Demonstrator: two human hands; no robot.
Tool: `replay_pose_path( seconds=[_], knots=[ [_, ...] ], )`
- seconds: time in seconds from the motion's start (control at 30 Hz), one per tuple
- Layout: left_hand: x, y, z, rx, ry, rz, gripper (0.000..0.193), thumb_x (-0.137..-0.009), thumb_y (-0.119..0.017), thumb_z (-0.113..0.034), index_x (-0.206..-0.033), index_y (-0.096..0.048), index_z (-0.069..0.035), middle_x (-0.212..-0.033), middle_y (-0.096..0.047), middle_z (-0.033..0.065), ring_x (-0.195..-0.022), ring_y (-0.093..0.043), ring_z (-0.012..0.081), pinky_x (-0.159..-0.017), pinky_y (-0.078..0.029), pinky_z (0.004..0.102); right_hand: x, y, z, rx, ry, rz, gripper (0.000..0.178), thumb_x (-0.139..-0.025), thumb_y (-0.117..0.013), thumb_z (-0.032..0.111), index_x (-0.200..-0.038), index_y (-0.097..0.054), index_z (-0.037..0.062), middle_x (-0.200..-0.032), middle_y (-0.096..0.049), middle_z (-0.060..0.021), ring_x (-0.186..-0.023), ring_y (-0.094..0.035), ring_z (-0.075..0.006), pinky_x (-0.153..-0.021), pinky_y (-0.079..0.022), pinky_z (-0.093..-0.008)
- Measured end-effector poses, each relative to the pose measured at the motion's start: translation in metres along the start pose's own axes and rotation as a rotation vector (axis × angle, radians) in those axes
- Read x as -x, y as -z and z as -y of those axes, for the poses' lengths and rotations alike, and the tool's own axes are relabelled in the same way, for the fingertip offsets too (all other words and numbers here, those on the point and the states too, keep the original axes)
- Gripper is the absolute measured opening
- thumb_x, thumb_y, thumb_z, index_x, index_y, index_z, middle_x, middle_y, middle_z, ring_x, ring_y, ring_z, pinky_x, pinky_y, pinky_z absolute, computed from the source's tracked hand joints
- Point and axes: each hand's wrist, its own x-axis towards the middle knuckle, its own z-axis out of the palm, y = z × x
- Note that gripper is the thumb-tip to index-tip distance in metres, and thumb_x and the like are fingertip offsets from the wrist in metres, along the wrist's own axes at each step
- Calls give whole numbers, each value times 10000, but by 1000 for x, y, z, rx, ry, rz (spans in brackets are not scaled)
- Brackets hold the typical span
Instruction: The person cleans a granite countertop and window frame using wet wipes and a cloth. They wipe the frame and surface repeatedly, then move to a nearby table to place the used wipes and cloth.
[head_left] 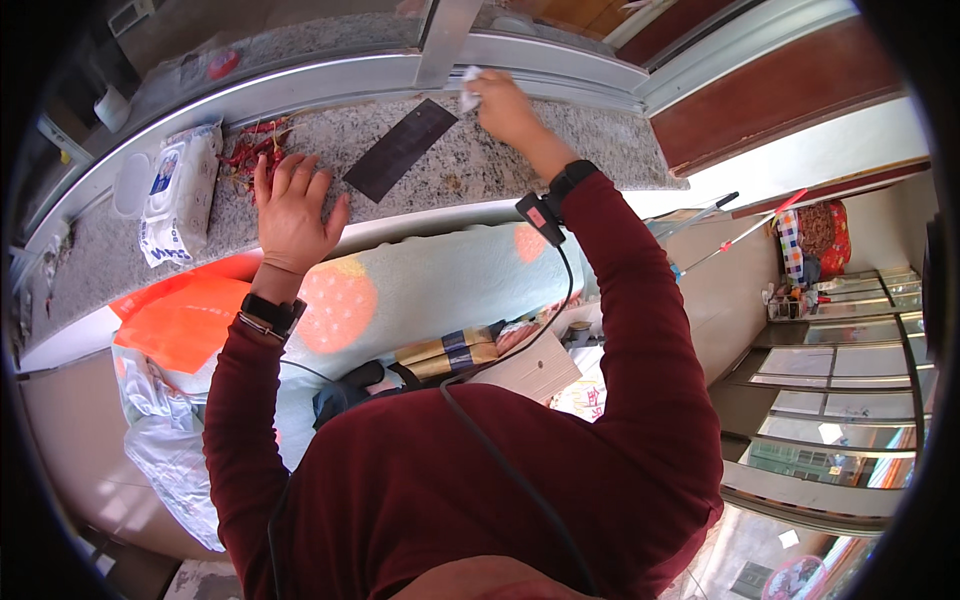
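Note:
My right hand [510,112] is closed on a crumpled white wipe [468,92]. It presses the wipe at the base of the grey metal window frame [437,48], by the back edge of the speckled stone sill [590,150]. My left hand [298,215] rests at the sill's front edge with its fingers spread, holding nothing. Its fingertips are beside a heap of dried red chillies [245,155], partly hidden by the hand. Between my hands a flat, dark rectangular piece [402,150] lies slantwise on the stone.
A white pack of wet wipes [182,190] stands left of the chillies, beside a clear plastic tub [132,185]. Below the sill are an orange bag [185,310] and a pale cloth cover [430,280] with strawberry prints. A cable runs from my right wrist across my body.

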Motion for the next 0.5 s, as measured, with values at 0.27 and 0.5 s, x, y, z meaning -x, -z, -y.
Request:
replay_pose_path(
  seconds=[0.27,0.5],
  knots=[
    [-1,1,-4,-16,-13,20,300,-815,-616,-301,-1003,-637,-69,-1140,-609,89,-1176,-491,274,-1105,-221,545,4,1,17,-147,62,106,355,-722,-503,-56,-1007,-678,63,-1148,-608,-137,-1070,-536,-337,-930,-445,-412],
    [-1,1,-4,-56,-14,37,305,-811,-615,-300,-1016,-635,-75,-1142,-609,84,-1176,-490,281,-1104,-222,542,-10,3,8,-133,127,81,217,-763,-580,35,-961,-655,84,-1019,-626,-105,-1019,-570,-327,-868,-477,-424]
  ],
)
